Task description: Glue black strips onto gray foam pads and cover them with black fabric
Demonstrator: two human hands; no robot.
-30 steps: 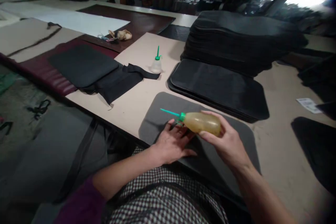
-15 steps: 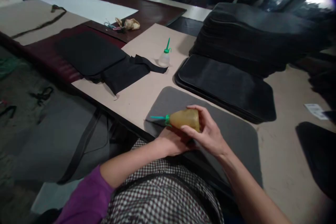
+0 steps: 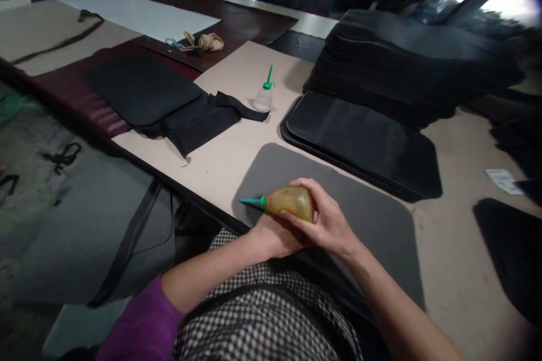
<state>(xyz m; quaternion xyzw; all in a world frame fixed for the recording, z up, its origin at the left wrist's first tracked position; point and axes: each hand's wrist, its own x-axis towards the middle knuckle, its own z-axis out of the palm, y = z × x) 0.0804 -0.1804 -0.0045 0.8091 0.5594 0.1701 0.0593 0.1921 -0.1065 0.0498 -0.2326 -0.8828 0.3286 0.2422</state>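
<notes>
A squeeze bottle of yellowish liquid lies on its side in my right hand, its green nozzle pointing left. The thumb and fingers wrap round its base end. Just below the bottle is my left hand; its fingers are hidden behind the bottle and my right hand, so their grip cannot be made out. Both hands are over the near edge of a grey sheet with rounded corners, which lies at the table's front edge.
A second, whitish squeeze bottle stands upright beside a black strip. Black rounded sheets are stacked behind the grey one, with a taller black stack beyond. More black pieces lie at left. Scissors sit farther back.
The bottle has moved slightly left and down in view and turned a little, its nozzle now lower. My right hand has moved with it, still gripping it.
</notes>
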